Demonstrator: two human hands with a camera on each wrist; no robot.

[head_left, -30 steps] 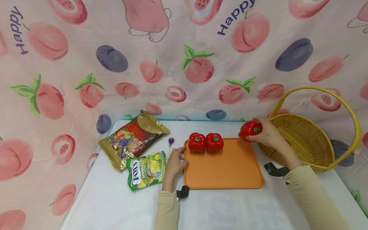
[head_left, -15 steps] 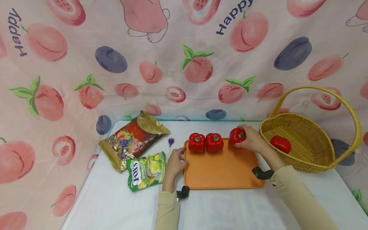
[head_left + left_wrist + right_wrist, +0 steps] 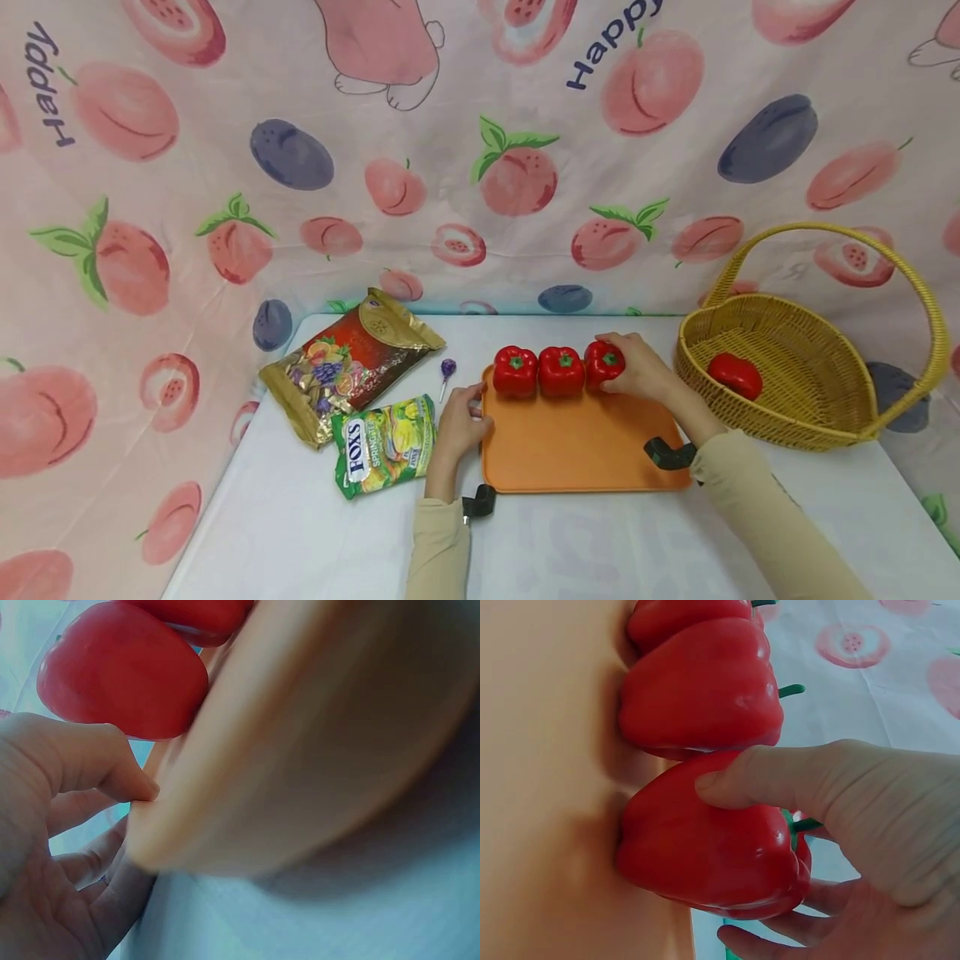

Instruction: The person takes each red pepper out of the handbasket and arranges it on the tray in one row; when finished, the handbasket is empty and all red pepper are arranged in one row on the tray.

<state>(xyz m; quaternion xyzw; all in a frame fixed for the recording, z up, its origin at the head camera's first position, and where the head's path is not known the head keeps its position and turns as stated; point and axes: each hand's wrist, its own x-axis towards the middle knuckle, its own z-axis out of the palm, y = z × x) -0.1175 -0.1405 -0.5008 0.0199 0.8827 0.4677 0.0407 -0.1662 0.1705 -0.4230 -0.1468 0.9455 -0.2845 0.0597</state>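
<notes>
Glossy red bell pepper (image 3: pixel 603 364): right of head-frame centre, at upper edge of orange rectangular tray (image 3: pixel 577 454)
Right grip (image 3: pixel 637 368): spread to pepper's width, holding it
Left grip (image 3: pixel 458 422): pinching tray's left rim

Three peppers (image 3: pixel 561 372) line the back edge of the tray (image 3: pixel 577 454) from its left corner. At the right edge of the desk (image 3: pixel 555 546), a basket (image 3: pixel 813 367) holds another pepper (image 3: pixel 736 376); leftward lie a lollipop (image 3: pixel 447 367), then two bags (image 3: pixel 352 367).

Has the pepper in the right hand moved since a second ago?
Yes: in the head view, the red pepper in the right hand has moved left along the orange tray, away from the basket.
</notes>
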